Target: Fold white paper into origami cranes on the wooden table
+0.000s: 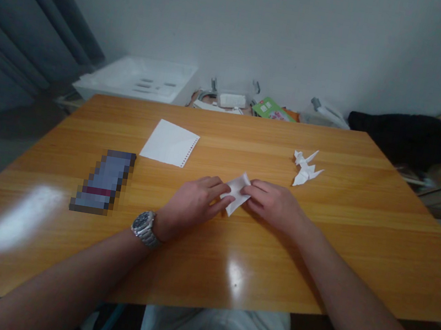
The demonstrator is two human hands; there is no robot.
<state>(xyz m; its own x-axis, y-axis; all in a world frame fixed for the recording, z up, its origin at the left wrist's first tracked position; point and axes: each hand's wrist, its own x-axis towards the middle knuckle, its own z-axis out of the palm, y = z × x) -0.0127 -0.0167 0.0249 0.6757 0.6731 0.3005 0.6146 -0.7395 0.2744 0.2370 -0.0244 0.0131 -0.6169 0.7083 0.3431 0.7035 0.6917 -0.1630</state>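
Between my two hands is a small piece of folded white paper (pixel 237 192), held just above or on the wooden table. My left hand (pixel 194 201), with a metal watch (pixel 145 227) on its wrist, pinches the paper's left side between thumb and fingers. On the other side, my right hand (pixel 276 204) grips the paper's right edge, its fingertips partly over the sheet. A folded white paper figure (pixel 305 170) with pointed ends lies beyond my right hand. To the far left of the folded piece rests a flat white sheet (pixel 170 143) with a perforated right edge.
A blurred-out dark phone-like device (pixel 104 181) lies on the left of the wooden table (pixel 205 263). Past the table's back edge are a white basin-like tray (pixel 150 78), a green booklet (pixel 273 109) and a black cloth (pixel 409 136) at the right.
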